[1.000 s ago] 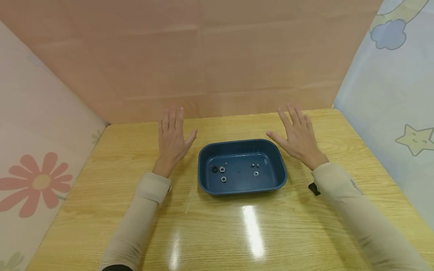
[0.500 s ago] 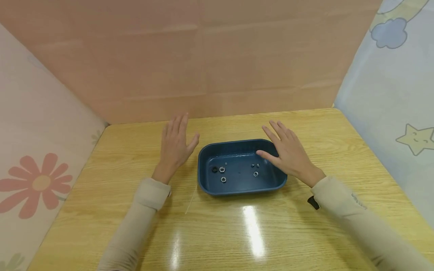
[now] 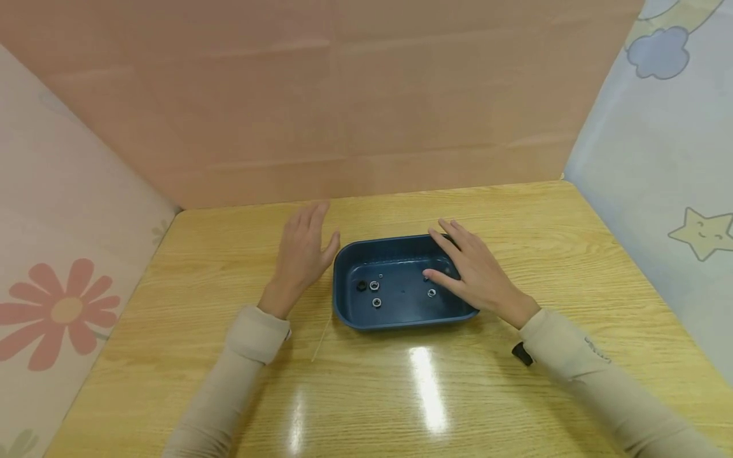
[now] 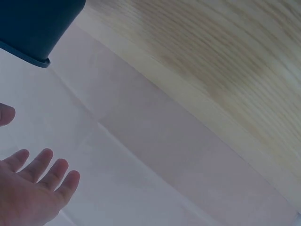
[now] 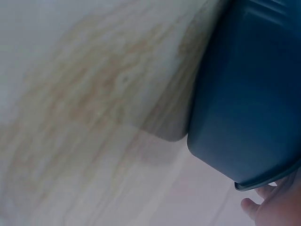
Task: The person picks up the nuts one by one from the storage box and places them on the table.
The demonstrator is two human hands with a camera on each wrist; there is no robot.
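A dark blue plastic tray (image 3: pixel 401 324) with rounded corners stands on the wooden table. Inside it on the left lie a black nut (image 3: pixel 361 285), two silver nuts (image 3: pixel 376 303) and a tiny metal piece (image 3: pixel 380 276). Another silver nut (image 3: pixel 432 292) is on the tray's right side. My right hand (image 3: pixel 478 270) hangs over the tray's right end, fingers extended and holding nothing; its thumb partly covers small metal pieces. Beside the tray's left end, my left hand (image 3: pixel 299 257) is raised with fingers relaxed and nothing in it. In the left wrist view its fingers (image 4: pixel 51 174) are spread below the tray's corner.
A thin pale strand (image 3: pixel 322 340) lies on the table (image 3: pixel 366 394) at the tray's front left. An orange-pink backdrop (image 3: pixel 343 114) rises behind the table's far edge, with patterned panels at both sides.
My right hand has come left and nearer, from beside the tray to over its right end. My left hand has shifted slightly right toward the tray. The nuts have stayed put.
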